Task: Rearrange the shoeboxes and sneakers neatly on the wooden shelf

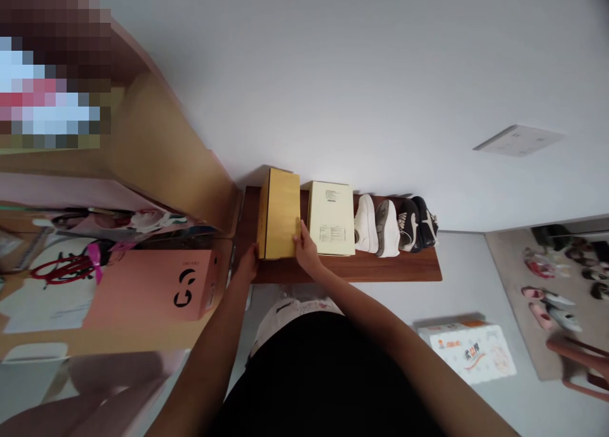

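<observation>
A golden-yellow box (281,218) stands at the left end of a dark wooden shelf (371,271), against the wall. My left hand (248,264) grips its near left corner, with the fingers partly hidden. On the opposite side, my right hand (307,252) presses its fingers to the box's right edge. Just right of that hand is a cream box (332,220) with printed labels. Farther right on the shelf come white shoes (365,224), a grey-and-white shoe (387,229) and black shoes (410,226).
On the left, a wooden cabinet (166,151) borders the shelf, and a pink box (157,288) lies on a desk. A white printed package (471,351) sits on the floor at right. More footwear (552,307) lies at far right. A switch plate (518,140) is on the wall.
</observation>
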Demonstrator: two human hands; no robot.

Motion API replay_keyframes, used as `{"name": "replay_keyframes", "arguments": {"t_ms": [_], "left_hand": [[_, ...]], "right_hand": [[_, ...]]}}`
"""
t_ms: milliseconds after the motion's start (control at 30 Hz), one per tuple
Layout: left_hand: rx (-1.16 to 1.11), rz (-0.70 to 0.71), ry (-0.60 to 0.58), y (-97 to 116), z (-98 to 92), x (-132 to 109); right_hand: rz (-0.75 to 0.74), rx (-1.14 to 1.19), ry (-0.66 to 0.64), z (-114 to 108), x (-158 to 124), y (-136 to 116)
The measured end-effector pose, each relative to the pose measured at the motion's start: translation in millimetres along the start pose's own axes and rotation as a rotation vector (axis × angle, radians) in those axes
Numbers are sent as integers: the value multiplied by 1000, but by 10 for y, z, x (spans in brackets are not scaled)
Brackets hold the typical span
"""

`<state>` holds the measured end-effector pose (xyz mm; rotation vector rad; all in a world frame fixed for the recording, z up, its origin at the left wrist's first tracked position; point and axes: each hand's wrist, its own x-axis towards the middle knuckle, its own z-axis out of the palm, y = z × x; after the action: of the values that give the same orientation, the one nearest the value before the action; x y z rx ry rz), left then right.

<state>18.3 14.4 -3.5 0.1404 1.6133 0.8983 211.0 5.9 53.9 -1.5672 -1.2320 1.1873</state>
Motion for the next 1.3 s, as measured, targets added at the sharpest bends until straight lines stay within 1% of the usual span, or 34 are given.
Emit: {"name": "replay_keyframes", "arguments": {"t_ms": [67,133,233,300,367,467,567,667,733,833,1000,1100,1167,1300], "left_hand": [[-35,-81,15,-33,-2,-15],[-87,-118,-24,-16,-41,-55],[-167,-126,-77,75,-153,-142],[-187,-71,-96,148,-237,-203],[-169,22,-93,207,-312,-258],[-92,138,-35,255,-396,-321],[-57,190,18,269,-439,-349],[-17,236,48,274,-435,-331],[24,257,65,277,-410,-297],[39,283,72,275,-352,-231],[44,300,114,237,-266,-148],[79,306,111,217,-245,-139],[61,307,112,218,-234,-142],[33,326,114,244,-210,-131]], "right_hand": [[-54,-52,38,-49,-13,-8],[-79,-91,67,-57,-12,-33],[-29,-151,68,-32,-3,-103],[43,-195,10,-10,3,-152],[95,-206,-59,12,16,-181],[113,-148,-131,51,50,-161],[126,-49,-200,99,87,-73],[207,11,-225,146,115,37],[271,8,-223,171,139,101],[319,-17,-220,196,195,170],[340,-50,-216,209,275,237],[341,-74,-209,196,277,258],[348,-89,-202,190,265,256],[359,-143,-239,168,233,195]]}}
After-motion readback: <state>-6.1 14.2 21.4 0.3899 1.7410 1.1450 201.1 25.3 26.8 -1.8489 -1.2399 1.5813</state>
